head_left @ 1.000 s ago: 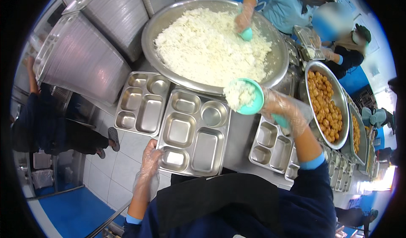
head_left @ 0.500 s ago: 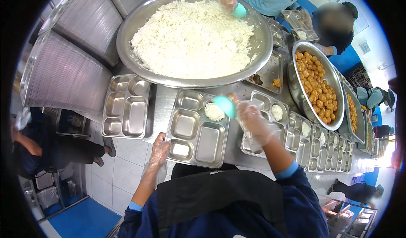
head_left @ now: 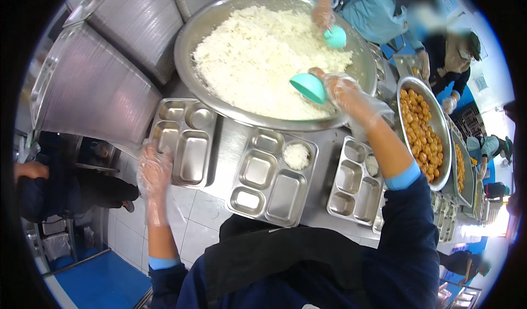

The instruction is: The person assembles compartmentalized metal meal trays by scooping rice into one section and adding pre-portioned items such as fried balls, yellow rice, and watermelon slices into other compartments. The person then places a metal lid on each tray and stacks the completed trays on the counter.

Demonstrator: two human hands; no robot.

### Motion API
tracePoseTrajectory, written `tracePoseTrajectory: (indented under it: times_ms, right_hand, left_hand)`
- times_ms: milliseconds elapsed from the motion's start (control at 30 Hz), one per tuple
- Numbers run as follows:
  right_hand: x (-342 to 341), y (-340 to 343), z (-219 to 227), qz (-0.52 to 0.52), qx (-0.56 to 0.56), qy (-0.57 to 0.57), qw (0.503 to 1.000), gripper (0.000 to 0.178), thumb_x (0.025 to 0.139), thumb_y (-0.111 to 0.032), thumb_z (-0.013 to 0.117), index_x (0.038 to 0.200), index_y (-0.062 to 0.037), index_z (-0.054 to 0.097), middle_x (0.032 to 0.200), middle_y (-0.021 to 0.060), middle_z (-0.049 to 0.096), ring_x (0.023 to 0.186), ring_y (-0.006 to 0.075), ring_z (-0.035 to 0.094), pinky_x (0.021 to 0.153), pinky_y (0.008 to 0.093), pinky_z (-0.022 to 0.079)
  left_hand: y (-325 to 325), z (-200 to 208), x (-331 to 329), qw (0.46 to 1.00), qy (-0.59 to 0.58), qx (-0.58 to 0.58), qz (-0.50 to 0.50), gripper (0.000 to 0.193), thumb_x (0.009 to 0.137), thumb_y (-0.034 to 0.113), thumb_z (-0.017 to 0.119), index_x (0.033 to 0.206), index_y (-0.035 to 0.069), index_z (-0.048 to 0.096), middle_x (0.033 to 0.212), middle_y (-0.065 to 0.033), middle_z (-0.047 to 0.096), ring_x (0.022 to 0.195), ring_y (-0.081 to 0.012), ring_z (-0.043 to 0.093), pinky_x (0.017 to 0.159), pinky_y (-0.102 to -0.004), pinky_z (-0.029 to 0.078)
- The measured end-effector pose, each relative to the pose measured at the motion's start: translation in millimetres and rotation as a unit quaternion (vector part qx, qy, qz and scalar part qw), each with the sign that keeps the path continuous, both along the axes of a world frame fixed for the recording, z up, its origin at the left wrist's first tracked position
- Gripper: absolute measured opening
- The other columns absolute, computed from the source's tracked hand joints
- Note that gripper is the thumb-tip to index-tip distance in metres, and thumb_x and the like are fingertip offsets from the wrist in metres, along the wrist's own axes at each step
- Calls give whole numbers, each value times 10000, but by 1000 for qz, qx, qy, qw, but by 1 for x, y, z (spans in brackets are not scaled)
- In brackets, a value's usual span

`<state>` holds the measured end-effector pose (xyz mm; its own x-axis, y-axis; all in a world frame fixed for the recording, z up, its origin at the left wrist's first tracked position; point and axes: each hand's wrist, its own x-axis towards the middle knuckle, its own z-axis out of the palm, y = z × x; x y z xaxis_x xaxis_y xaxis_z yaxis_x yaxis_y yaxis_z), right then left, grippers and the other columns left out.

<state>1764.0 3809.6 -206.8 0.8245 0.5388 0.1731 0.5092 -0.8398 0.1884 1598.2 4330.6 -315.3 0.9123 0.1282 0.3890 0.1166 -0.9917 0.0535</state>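
**Scoop back over the rice**

Half a second ago the right hand (head_left: 346, 89) held the teal bowl (head_left: 308, 86) low over the middle tray (head_left: 272, 177); now it has lifted away to the far side and hangs over the near edge of the big rice pan (head_left: 263, 62), fingers closed around the bowl, which is tipped on its side. A small mound of rice (head_left: 296, 156) now sits in the round far-right compartment of the middle tray. The left hand (head_left: 155, 171), gloved, has slid left and rests with fingers spread loosely at the near edge of the left tray (head_left: 184, 141), holding nothing.

A third tray (head_left: 354, 185) lies to the right, all on a steel tabletop (head_left: 230, 144). Further right stands a pan of fried balls (head_left: 422, 127). Across the rice pan another person's hand (head_left: 324, 15) works a second teal scoop (head_left: 335, 36). Stacked steel trays (head_left: 93, 84) fill the far left; the floor (head_left: 99, 279) is blue by the near left.
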Motion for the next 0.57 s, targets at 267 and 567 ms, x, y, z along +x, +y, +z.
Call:
tracePoseTrajectory:
  times_ms: [267,567]
  right_hand:
    - [111,51,-52,49,-415,-109,902,550,1003,-97,489,1546,-125,400,897,132,667,764,273,660,642,372,525]
    - [71,26,-36,-9,-102,305,947,613,943,-272,673,1490,-129,436,883,169,696,769,311,710,692,446,554]
  left_hand:
    - [76,-23,33,975,162,-135,72,369,994,370,573,1220,81,606,1081,-200,704,1040,-435,662,861,-537,527]
    - [85,-26,63,957,260,-91,90,389,983,405,555,1110,44,629,1042,-291,686,1022,-478,649,872,-534,530]
